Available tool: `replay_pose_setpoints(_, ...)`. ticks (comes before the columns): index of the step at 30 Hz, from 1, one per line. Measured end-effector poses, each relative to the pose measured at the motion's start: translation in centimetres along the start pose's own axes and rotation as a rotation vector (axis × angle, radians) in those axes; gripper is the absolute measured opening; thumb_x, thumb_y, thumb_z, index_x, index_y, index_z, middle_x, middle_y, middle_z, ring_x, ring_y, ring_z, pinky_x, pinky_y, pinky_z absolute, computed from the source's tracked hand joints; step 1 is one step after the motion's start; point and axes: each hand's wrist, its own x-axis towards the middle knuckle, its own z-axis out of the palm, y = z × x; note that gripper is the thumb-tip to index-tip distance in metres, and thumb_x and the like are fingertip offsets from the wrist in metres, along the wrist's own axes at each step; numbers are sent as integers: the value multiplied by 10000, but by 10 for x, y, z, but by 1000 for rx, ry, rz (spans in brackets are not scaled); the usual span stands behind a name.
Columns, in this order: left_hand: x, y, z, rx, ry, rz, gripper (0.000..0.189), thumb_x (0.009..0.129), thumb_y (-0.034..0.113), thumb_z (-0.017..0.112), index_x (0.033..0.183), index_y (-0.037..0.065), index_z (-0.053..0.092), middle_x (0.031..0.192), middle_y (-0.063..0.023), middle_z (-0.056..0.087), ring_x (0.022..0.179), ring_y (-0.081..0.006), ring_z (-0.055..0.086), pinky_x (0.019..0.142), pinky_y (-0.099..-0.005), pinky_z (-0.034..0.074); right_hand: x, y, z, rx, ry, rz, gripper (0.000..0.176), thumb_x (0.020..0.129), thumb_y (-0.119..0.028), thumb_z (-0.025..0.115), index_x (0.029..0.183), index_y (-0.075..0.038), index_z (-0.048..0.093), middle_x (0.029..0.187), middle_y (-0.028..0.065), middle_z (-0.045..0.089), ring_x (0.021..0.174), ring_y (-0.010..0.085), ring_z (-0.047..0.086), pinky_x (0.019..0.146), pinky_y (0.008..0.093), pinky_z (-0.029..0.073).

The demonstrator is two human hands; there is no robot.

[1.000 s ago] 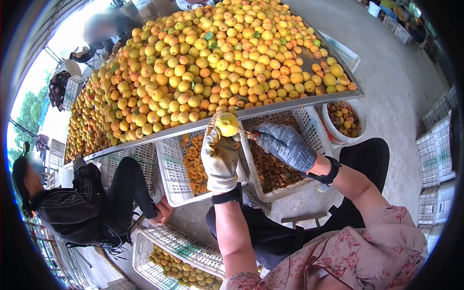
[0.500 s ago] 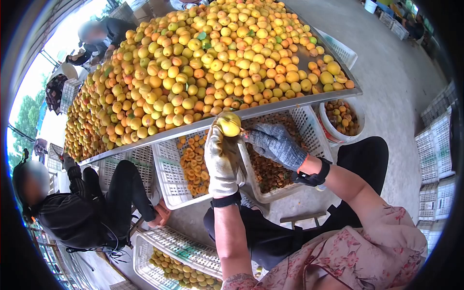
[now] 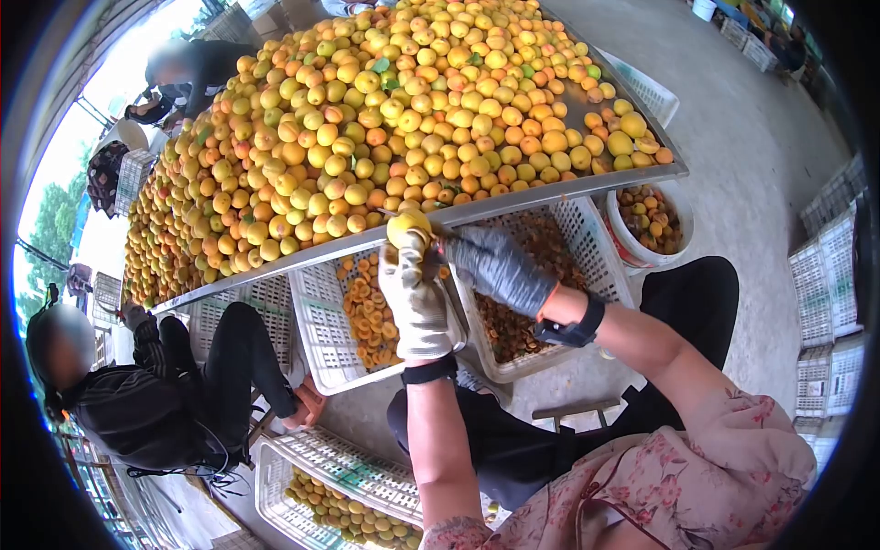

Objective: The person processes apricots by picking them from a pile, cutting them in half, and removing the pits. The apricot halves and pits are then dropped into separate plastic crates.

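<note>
My left hand [image 3: 414,298], in a white work glove, grips a yellow apricot [image 3: 409,225] at its fingertips, just off the metal table's front edge. Close against the fruit's right side is my right hand [image 3: 500,269], in a grey knit glove, its fingers closed and smeared by motion. Whatever it holds is too blurred to make out. Below my left hand stands a white crate of apricot halves [image 3: 368,307]. Under my right hand, another white crate [image 3: 600,247] contains brownish fruit pieces [image 3: 513,325].
A large heap of apricots [image 3: 367,137] covers the metal-edged table [image 3: 550,203]. A white bucket [image 3: 685,215] of fruit stands at right. One person [image 3: 151,394] sits to my left, another [image 3: 206,73] farther back. A crate of apricots [image 3: 344,472] lies behind my left side; stacked crates [image 3: 830,284] line the right.
Both hands have shifted slightly left, carrying the apricot along. My left fingers now wrap further round the fruit, and my right hand has turned and become more blurred.
</note>
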Motion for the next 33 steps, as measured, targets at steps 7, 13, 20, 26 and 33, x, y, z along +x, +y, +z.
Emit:
replay_pose_setpoints(7, 0, -2, 19, -120, 12, -38, 379, 920, 205, 580, 1235, 14, 493, 1081, -81, 596, 926, -131, 582, 774, -246, 475, -5, 10, 0, 113, 129, 19, 260, 935, -225, 550, 1007, 9, 639, 726, 52, 623, 630, 109, 520, 594, 278, 439)
replay_pose_setpoints(13, 1, -10, 25, -252, 24, -38, 429, 958, 408, 463, 1110, 9, 505, 877, -104, 606, 774, -208, 594, 734, -339, 501, -9, 17, 14, -364, 239, -292, 260, 921, -259, 541, 983, -31, 650, 840, 169, 655, 758, 326, 622, 672, 397, 469)
replay_pose_setpoints(20, 3, -16, 7, -134, -65, -64, 458, 952, 434, 466, 1117, 9, 505, 933, -86, 599, 844, -194, 585, 818, -317, 454, -10, 21, 6, -255, 197, -184, 263, 922, -246, 549, 1008, -17, 643, 883, 174, 657, 793, 318, 618, 714, 378, 473)
replay_pose_setpoints(26, -2, -6, 25, -30, -48, 145, 411, 937, 292, 515, 1237, 15, 466, 1041, -84, 571, 914, -156, 558, 850, -264, 428, -6, 1, 0, -69, 108, -81, 266, 922, -234, 557, 1025, -3, 638, 885, 172, 659, 778, 298, 613, 714, 349, 471)
replay_pose_setpoints(33, -4, -14, 22, -231, 25, -114, 495, 934, 522, 440, 1130, 74, 517, 962, -71, 582, 852, -161, 562, 760, -319, 471, -22, 19, -4, -492, 183, -380, 228, 917, -145, 570, 1075, 10, 625, 931, 125, 678, 815, 203, 643, 727, 292, 499)
